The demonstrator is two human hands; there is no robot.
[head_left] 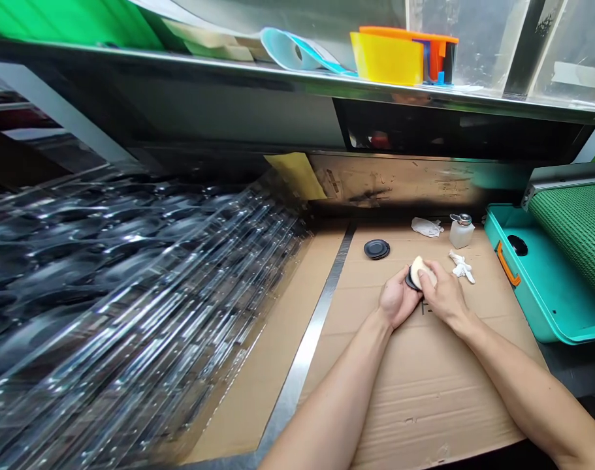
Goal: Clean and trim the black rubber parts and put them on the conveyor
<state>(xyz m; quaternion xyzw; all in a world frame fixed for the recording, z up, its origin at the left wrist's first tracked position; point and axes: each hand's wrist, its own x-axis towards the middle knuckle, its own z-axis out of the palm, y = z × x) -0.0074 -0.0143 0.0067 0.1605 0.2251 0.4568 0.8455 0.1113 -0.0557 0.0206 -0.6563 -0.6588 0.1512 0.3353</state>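
Observation:
Over the cardboard sheet [409, 378], my left hand [396, 297] is closed around a black round disc [411, 282], mostly covered by fingers. My right hand [444, 290] grips a cream-coloured pad [420, 269] and presses it against the disc's face. Both hands meet here. Just beyond and to the left of them lie black round discs [376, 249], stacked on the cardboard. A crumpled white cloth [461, 266] sits close to the right hand's far side.
Stacked clear plastic trays [179, 287] with black parts fill the left. At the back stand a white pump bottle [461, 232] and a crumpled plastic bag [427, 226]. A teal bin [546, 294] sits right, beneath a green conveyor belt [578, 222]. A shelf edge [287, 75] runs overhead.

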